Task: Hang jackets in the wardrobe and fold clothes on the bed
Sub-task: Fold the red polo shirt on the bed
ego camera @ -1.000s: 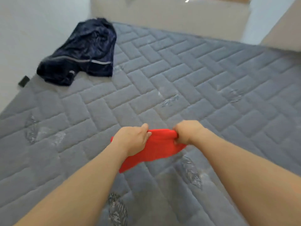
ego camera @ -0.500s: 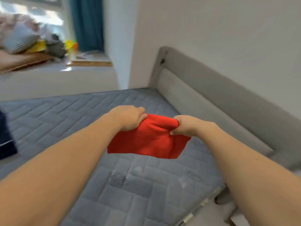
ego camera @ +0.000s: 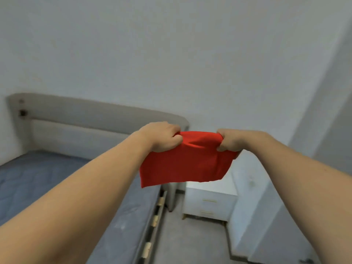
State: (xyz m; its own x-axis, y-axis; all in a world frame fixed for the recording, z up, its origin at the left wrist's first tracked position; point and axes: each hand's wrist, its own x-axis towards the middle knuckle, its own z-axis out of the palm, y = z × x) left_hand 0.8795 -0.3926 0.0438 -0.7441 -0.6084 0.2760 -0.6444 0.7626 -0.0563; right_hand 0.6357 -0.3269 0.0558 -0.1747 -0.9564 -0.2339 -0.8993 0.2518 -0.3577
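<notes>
1. Left hand [ego camera: 163, 137]: fingers curled over the left end of the top edge of the red garment [ego camera: 185, 161], pinching the cloth between fingers and thumb
2. Right hand [ego camera: 231, 140]: fingers curled over the right end of the same top edge, gripping the cloth in a closed fist
3. Red garment: folded, held in the air between both hands, top edge stretched level, lower part hanging free; it touches no surface
4. Bed [ego camera: 38, 180]: grey quilted mattress at the left, below the left forearm; the garment hangs past its right edge
5. Headboard [ego camera: 85, 122]: beige padded panel at the far end of the bed, against the wall
6. Nightstand [ego camera: 209, 204]: white unit with two drawers, on the floor right of the bed, directly below the garment
</notes>
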